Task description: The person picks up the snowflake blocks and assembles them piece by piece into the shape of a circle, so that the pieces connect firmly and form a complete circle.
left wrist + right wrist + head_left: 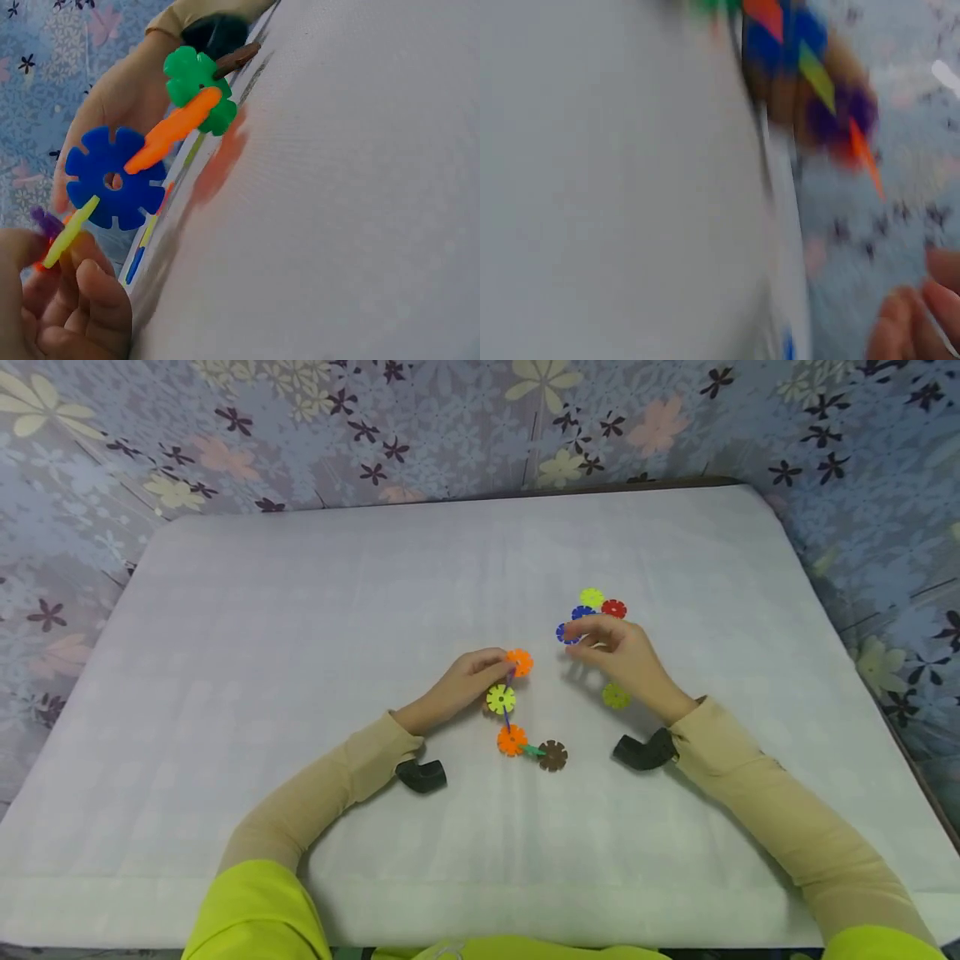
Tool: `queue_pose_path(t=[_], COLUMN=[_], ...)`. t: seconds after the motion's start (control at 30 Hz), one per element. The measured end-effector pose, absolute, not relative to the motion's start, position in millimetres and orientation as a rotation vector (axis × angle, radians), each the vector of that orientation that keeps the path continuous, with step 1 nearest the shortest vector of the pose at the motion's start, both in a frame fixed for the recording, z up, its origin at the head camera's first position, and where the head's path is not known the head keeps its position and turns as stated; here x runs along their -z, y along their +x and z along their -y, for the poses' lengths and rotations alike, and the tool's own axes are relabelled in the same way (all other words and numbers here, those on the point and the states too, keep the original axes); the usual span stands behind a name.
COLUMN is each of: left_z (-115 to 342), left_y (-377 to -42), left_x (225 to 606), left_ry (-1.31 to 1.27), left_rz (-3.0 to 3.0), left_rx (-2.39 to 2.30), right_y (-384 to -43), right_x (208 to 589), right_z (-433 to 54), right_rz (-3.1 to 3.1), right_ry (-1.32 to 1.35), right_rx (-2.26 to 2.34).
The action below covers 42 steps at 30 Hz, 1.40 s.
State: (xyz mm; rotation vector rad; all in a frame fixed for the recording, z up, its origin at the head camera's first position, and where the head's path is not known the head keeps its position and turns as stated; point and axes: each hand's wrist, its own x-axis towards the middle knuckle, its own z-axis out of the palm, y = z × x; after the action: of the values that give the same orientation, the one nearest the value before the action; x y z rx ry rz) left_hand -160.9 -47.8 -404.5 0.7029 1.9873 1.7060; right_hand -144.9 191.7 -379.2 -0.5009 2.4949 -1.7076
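My left hand pinches the upper end of a chain of slotted plastic flower discs. That chain runs from an orange disc through a yellow-green disc and another orange disc to a brown disc. A blue disc and a green disc of it face the left wrist view. My right hand hovers with bent, parted fingers beside a loose blue disc, which its fingertips partly cover. I see no disc between those fingers; the right wrist view is blurred.
Beyond my right hand lie a second blue disc, a red disc and a yellow disc. Another yellow disc lies under my right wrist. Black wrist mounts sit by both cuffs. Flowered wall covering borders the white table.
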Motion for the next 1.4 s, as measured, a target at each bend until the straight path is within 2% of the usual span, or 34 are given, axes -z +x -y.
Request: queue_pose_path(t=[0.17, 0.33, 0.67, 1.03, 1.4], left_z=[48.6, 48.9, 47.3, 48.1, 47.0], left_y=[-160.3, -159.6, -160.1, -159.8, -159.9], left_x=[406.1, 405.8, 407.0, 404.9, 404.7], left_ry=[0.673, 0.672, 0.564, 0.534, 0.644], left_rz=[-1.976, -1.927, -1.956, -1.941, -1.961], left_rx=[-1.743, -1.760, -1.804, -1.737, -1.665], right_y=[-156.7, -158.7, -159.8, -147.7, -149.5], right_x=[368.1, 363.2, 356.2, 350.5, 394.4], right_z=[-215.9, -223.6, -229.5, -221.1, -195.4], right_rz=[-2.855, -2.785, -2.712, -2.472, -2.450], right_ry=[-0.466, -0.383, -0.377, -0.650, -0.678], right_rx=[1.005, 0.761, 0.778, 0.671, 1.446])
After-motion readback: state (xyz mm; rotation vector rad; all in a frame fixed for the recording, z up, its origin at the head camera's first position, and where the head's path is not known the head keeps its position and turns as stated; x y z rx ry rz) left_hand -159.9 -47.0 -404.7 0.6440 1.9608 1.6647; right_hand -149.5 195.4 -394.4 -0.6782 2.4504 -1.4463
